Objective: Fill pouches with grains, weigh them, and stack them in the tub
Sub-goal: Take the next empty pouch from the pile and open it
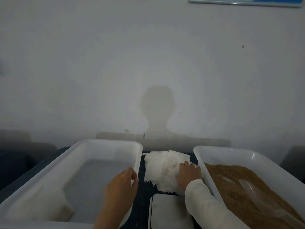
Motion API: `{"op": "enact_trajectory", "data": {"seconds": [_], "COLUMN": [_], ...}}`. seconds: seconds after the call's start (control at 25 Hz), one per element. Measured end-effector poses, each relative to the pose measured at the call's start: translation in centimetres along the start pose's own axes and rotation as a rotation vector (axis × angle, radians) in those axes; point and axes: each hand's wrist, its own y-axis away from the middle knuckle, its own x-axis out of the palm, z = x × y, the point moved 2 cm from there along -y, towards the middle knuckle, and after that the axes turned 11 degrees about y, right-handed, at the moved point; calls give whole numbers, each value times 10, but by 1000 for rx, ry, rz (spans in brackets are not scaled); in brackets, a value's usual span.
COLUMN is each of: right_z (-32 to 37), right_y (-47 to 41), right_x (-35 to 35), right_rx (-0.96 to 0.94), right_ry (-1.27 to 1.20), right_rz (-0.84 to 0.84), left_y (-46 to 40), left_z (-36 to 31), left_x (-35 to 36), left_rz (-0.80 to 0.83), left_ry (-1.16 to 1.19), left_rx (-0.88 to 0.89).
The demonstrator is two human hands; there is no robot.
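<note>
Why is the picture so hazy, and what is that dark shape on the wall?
Head view: dim, soft light and a milky haze, strongest over the left tub; the dark shape is the person's own shadow, so light comes from behind; wide-angle lens bows the tub rims; a small glint shows on the right tub.

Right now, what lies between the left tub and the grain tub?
In the head view: a pile of empty white pouches under the right hand, and nearer, the scale.
</note>
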Motion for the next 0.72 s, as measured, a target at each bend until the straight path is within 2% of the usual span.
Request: {"op": "enact_trajectory", "data": {"seconds": [0.24, 0.32, 0.4, 0.56, 0.72], "right_z": [7, 5, 2, -33, -102], "right_y": [1, 5, 15, 53, 106], "right_x": [7, 0, -17, -58, -70], "right_rx": [-12, 12, 58, 145, 71], "right_ry": [96, 97, 9, -522, -1100], "right_rz": [27, -11, -120, -342, -279], "left_y": [3, 3, 3, 6, 17], "left_z": [-3, -2, -1, -15, -54], "left_x": [2, 2, 2, 8, 26], "left_rz": [23, 15, 0, -46, 9], "left_ry": [12, 11, 28, 84, 250], "left_rx": [-22, -26, -27, 28, 118]}}
